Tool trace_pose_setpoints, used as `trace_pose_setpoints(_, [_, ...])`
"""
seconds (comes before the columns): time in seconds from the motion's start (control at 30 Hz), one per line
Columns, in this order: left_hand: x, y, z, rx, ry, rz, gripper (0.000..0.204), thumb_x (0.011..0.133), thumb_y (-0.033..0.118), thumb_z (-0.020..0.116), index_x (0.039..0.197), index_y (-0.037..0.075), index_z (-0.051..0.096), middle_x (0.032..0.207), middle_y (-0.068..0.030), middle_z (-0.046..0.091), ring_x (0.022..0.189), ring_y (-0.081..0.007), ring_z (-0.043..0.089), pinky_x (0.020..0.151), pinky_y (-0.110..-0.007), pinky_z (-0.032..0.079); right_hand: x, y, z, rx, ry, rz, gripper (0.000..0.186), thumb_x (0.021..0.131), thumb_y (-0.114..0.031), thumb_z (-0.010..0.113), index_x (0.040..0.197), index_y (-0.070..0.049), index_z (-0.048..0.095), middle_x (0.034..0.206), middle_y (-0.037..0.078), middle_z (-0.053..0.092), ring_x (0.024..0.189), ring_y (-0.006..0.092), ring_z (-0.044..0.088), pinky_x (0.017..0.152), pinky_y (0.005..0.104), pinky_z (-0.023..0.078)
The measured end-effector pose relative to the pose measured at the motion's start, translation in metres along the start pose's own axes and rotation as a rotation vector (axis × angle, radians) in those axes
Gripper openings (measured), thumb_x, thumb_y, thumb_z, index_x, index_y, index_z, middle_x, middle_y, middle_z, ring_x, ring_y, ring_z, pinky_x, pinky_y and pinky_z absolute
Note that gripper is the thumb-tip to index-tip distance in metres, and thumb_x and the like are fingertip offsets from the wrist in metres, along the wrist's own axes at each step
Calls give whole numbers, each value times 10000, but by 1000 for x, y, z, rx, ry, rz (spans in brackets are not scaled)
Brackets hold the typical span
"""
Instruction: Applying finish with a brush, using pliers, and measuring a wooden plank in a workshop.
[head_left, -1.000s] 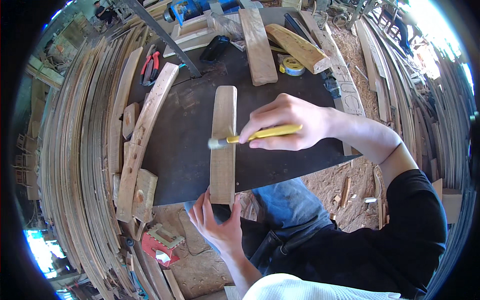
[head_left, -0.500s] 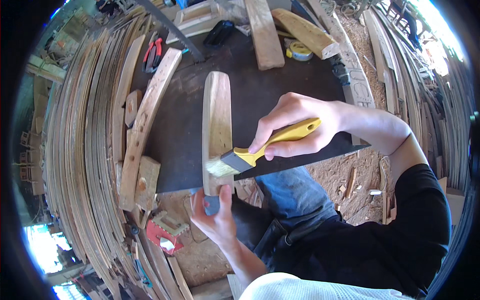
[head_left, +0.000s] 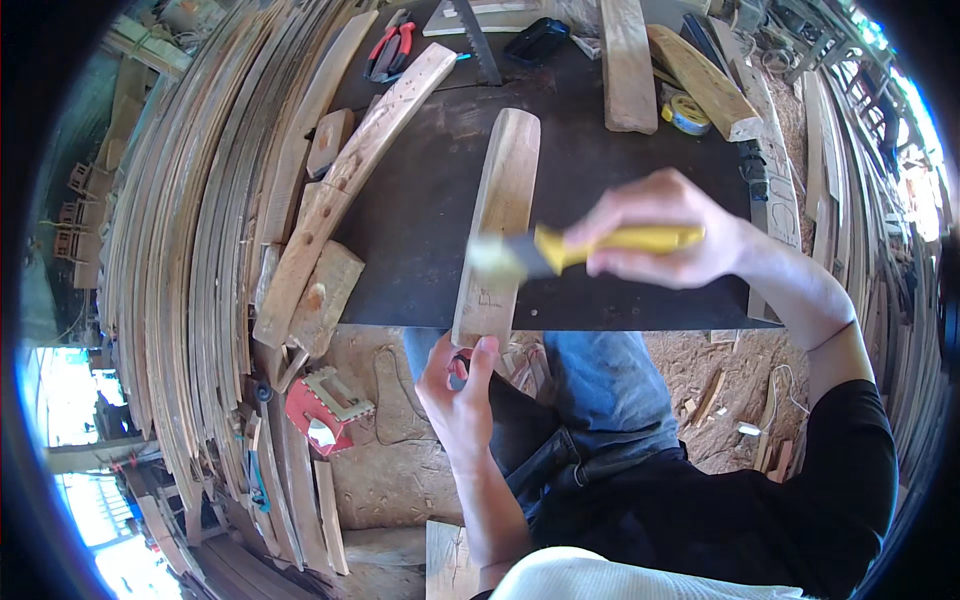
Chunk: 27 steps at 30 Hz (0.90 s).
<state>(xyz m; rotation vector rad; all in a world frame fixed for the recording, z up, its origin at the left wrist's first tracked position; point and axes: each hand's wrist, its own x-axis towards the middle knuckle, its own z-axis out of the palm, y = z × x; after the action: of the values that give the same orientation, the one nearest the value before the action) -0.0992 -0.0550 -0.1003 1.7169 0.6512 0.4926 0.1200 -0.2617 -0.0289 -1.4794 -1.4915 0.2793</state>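
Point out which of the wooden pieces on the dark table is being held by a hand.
The upright plank at the table's middle: the left hand grips its near end. The others lie untouched.

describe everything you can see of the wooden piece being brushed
The wooden piece is a pale, bare plank, slightly curved, with a rounded far end. It lies lengthwise on the dark worktop, its near end overhanging the edge. The left hand grips that near end from below. The right hand holds a yellow-handled brush whose light bristles, blurred by motion, meet the piece's lower part. Faint pencil-like marks show near the gripped end.
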Motion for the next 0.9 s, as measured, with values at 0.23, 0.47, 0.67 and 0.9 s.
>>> trace_pose_setpoints(0.23, [2,7,5,-41,102,97,442,932,215,782,1308,-10,724,734,19,592,688,-87,408,652,-289,344,-9,-8,16,7,-104,-108,255,926,-53,772,1176,-23,730,972,124,785,802,245,784,678,339,629])
trace_pose_setpoints(0.47, [-3,7,2,349,82,367,614,846,97,876,1415,-2,668,733,39,458,654,-92,344,615,-257,286,-4,0,-14,-104,202,272,211,973,-55,720,1183,-40,705,977,90,772,865,194,781,739,322,603])
trace_pose_setpoints(0.67, [0,5,4,340,115,406,662,772,97,920,1385,5,686,731,20,553,626,-91,410,578,-259,355,-9,-14,0,179,-270,-21,224,957,-24,741,1181,-30,730,1017,108,796,900,237,796,763,344,626])
trace_pose_setpoints(0.9, [0,4,1,359,93,363,643,781,87,906,1381,7,688,747,1,623,602,-81,408,556,-259,348,-1,-4,-37,-238,119,184,144,988,-101,725,1127,-62,736,936,92,780,815,242,784,704,326,604])
